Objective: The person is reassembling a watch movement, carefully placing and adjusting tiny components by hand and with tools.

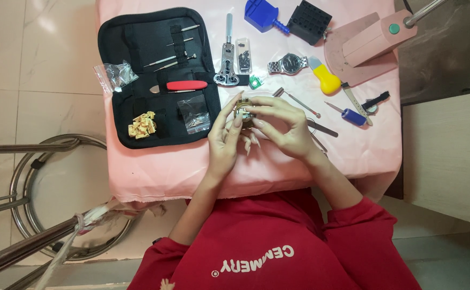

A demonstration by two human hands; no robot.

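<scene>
Both hands met over the pink cloth (165, 172), just right of the black tool case (154, 75). Left hand (225, 140) and right hand (280, 126) had their fingers curled round a small round watch case (244, 113), pinched between the fingertips. A steel watch (288, 64) lay beyond, right of the case; a yellow-handled tool (325, 79) lay further right.
</scene>
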